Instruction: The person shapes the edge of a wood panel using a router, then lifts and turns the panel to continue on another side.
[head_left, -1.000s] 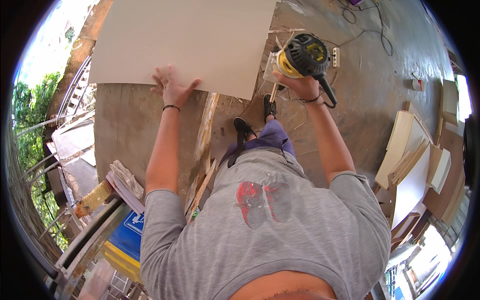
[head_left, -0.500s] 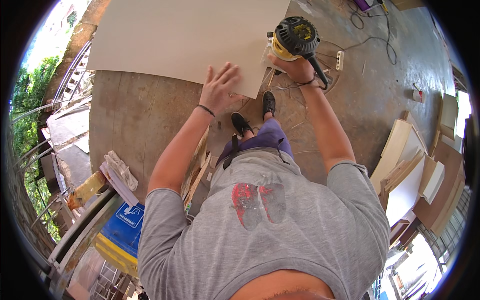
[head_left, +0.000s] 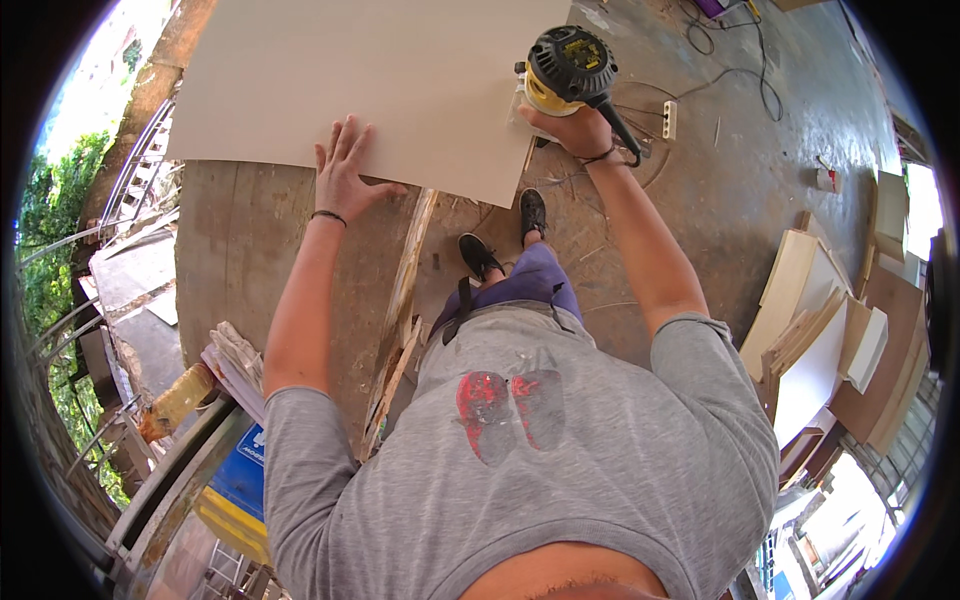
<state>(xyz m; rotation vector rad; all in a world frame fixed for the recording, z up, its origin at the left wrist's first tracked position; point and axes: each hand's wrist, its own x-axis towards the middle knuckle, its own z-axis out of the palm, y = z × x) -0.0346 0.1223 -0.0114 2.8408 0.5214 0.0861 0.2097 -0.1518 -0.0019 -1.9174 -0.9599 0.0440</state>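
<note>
A large pale panel (head_left: 350,70) lies on a brown worktable (head_left: 250,230), its near edge facing me. My left hand (head_left: 345,175) rests on that near edge, fingers spread and thumb out to the right, holding nothing. At the panel's right edge stands a black and yellow trim router (head_left: 570,68), upright. My right hand (head_left: 570,130) is wrapped round its yellow lower body; some of the fingers are hidden behind it. The router's thick black cord sleeve slants down past my right wrist. Its clear base sits at the panel's edge, and the bit is hidden.
A white power strip (head_left: 669,120) and a dark cable (head_left: 765,80) lie on the concrete floor to the right. Boards and offcuts (head_left: 800,310) are stacked at the right. Wood strips (head_left: 405,290) line the worktable's edge near my legs. A blue and yellow bucket (head_left: 235,490) stands lower left.
My left hand has slid left along the panel's near edge, away from the corner. The right hand still grips the router, which appears slightly further left and up in view.
</note>
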